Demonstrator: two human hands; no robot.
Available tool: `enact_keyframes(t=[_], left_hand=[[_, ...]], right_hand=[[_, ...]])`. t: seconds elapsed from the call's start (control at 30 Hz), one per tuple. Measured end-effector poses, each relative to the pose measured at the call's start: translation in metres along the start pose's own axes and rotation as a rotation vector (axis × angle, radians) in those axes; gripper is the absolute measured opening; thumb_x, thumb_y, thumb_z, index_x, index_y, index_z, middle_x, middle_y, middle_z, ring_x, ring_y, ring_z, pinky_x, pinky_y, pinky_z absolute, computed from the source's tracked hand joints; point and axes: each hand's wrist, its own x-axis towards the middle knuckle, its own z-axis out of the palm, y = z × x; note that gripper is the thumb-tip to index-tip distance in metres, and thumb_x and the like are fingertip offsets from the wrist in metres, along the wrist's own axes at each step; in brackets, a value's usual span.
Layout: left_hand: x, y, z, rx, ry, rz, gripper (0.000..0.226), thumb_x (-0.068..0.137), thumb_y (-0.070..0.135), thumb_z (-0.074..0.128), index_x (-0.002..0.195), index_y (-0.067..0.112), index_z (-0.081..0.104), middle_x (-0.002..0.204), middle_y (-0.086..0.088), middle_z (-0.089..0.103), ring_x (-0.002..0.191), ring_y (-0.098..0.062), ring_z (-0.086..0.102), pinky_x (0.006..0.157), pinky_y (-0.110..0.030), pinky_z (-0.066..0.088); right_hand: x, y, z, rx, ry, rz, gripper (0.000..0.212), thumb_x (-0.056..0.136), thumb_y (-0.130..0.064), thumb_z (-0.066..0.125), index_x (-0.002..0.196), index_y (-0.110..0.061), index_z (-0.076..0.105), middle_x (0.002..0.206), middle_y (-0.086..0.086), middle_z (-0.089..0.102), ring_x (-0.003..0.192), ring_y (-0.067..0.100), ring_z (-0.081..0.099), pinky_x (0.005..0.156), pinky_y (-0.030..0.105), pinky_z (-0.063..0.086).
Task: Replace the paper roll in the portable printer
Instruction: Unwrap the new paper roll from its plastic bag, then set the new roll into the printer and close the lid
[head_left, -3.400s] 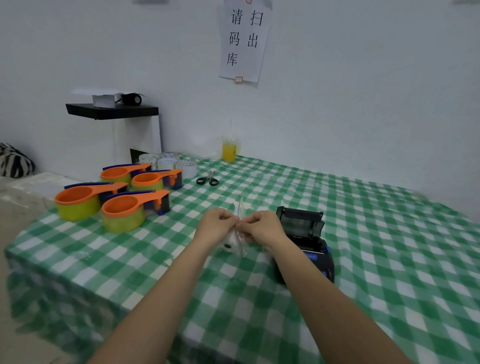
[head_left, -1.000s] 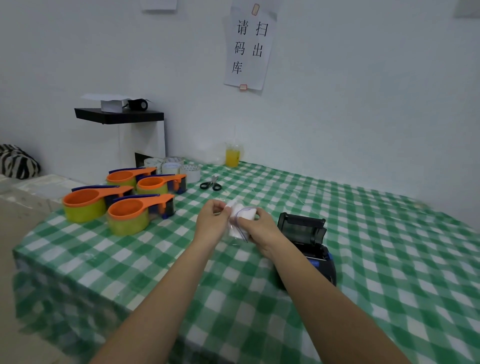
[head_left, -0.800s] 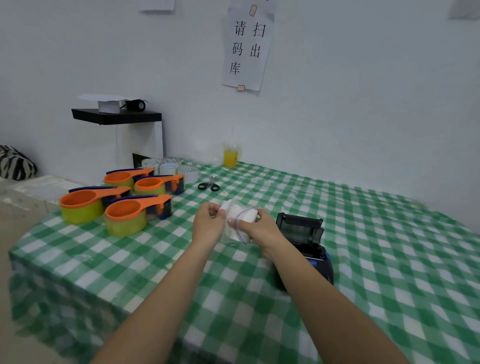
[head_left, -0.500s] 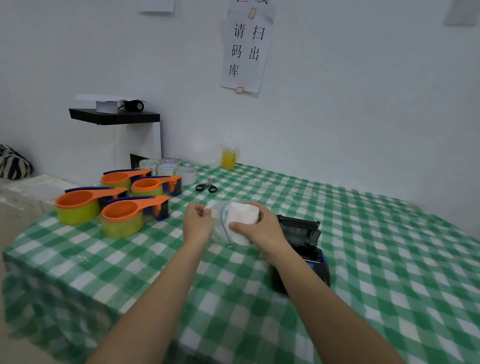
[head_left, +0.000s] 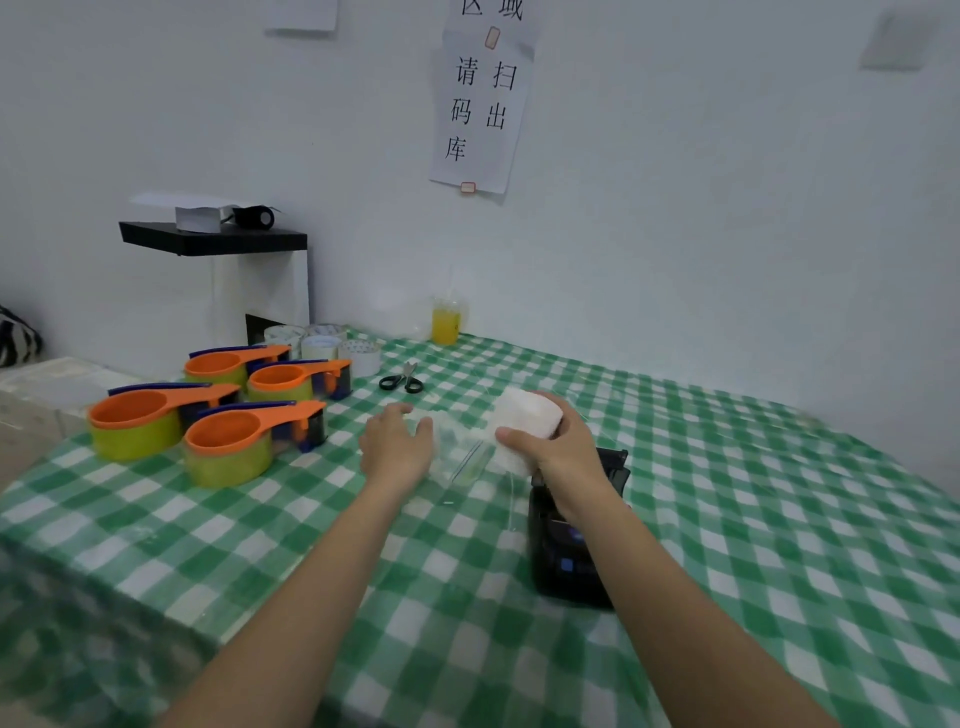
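Now out of its clear bag (head_left: 460, 460), the paper roll (head_left: 524, 423) is being gripped by the right hand (head_left: 558, 449) above the open printer (head_left: 571, 540), while the left hand (head_left: 397, 447), fingers spread, is releasing the bag, readying loading.

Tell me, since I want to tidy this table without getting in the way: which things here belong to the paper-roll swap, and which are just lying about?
Part of the job:
paper roll, gripped in the right hand
portable printer, lid open
clear bag beside the left hand

Just lying about:
tape dispensers
tape rolls
scissors
cup of yellow drink
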Motion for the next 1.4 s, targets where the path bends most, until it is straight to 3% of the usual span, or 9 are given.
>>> enact_keyframes(t=[0.07,0.2,0.3,0.43,0.63,0.83,1.07,1.3,1.4], left_hand=[[-0.013,0.017,-0.001,-0.158,-0.114,0.076,0.042,0.094,0.04,0.044,0.128,0.016,0.048,0.135,-0.009,0.049,0.121,-0.026,0.048,0.103,-0.042,0.04],[-0.042,0.052,-0.005,-0.553,-0.719,-0.117,0.065,0.083,0.068,0.038,0.122,0.018,0.05,0.122,-0.005,0.059,0.108,-0.022,0.062,0.09,-0.037,0.053],[-0.048,0.062,0.003,-0.691,-0.877,-0.149,0.068,0.071,0.068,0.051,0.114,0.017,0.061,0.106,-0.005,0.068,0.096,-0.023,0.068,0.089,-0.038,0.055],[-0.053,0.068,0.016,-0.669,-0.85,-0.075,0.038,0.085,0.043,0.061,0.11,0.014,0.066,0.106,-0.005,0.072,0.102,-0.019,0.067,0.09,-0.034,0.054],[-0.058,0.071,0.023,-0.618,-0.77,0.025,0.026,0.084,0.035,0.064,0.096,0.012,0.068,0.095,-0.003,0.075,0.089,-0.012,0.071,0.076,-0.023,0.057],[-0.056,0.069,0.028,-0.627,-0.631,0.123,0.052,0.07,0.031,0.079,0.116,0.016,0.061,0.119,-0.007,0.064,0.107,-0.018,0.064,0.095,-0.035,0.052],[-0.053,0.068,0.025,-0.644,-0.597,0.236,0.069,0.067,0.023,0.082,0.129,0.022,0.052,0.127,0.0,0.06,0.108,-0.016,0.063,0.097,-0.036,0.05],[-0.053,0.065,0.026,-0.652,-0.607,0.273,0.078,0.066,0.017,0.083,0.134,0.02,0.046,0.135,0.001,0.054,0.117,-0.017,0.059,0.097,-0.038,0.051],[-0.055,0.064,0.026,-0.595,-0.579,0.33,0.079,0.067,0.017,0.082,0.136,0.024,0.043,0.136,0.006,0.051,0.124,-0.012,0.052,0.088,-0.024,0.054]], right_hand=[[-0.005,-0.004,-0.006,-0.131,0.037,-0.131,0.056,0.069,-0.011,0.081,0.112,-0.032,0.054,0.112,-0.004,0.058,0.097,0.018,0.061,0.065,0.026,0.054],[-0.014,-0.012,-0.014,-0.279,0.032,-0.333,0.059,0.071,-0.009,0.078,0.116,-0.034,0.049,0.106,-0.016,0.056,0.093,0.003,0.06,0.076,0.016,0.052],[-0.021,-0.014,-0.019,-0.345,-0.007,-0.39,0.061,0.073,-0.009,0.076,0.117,-0.037,0.046,0.102,-0.019,0.058,0.088,-0.004,0.06,0.077,0.013,0.051],[-0.025,-0.012,-0.026,-0.358,-0.049,-0.401,0.062,0.073,-0.012,0.078,0.119,-0.038,0.045,0.106,-0.011,0.061,0.089,-0.002,0.063,0.077,0.013,0.05],[-0.027,-0.012,-0.037,-0.304,-0.058,-0.365,0.049,0.072,-0.018,0.08,0.112,-0.03,0.055,0.104,-0.008,0.066,0.093,0.01,0.066,0.079,0.03,0.058],[-0.022,-0.015,-0.055,-0.342,-0.13,-0.4,0.056,0.069,-0.012,0.079,0.114,-0.041,0.059,0.134,-0.008,0.05,0.125,0.014,0.051,0.1,0.037,0.046],[-0.027,-0.028,-0.062,0.048,-0.276,-0.175,0.047,0.075,-0.012,0.051,0.12,-0.023,0.06,0.12,0.006,0.06,0.098,0.016,0.06,0.074,0.026,0.053],[-0.021,-0.032,-0.057,0.141,-0.112,0.031,0.034,0.093,-0.019,0.055,0.126,-0.017,0.056,0.109,0.005,0.067,0.093,0.019,0.066,0.08,0.034,0.056],[-0.019,-0.033,-0.057,0.171,-0.158,0.1,0.032,0.092,-0.017,0.054,0.123,-0.01,0.058,0.114,0.016,0.066,0.098,0.025,0.062,0.088,0.039,0.053]])
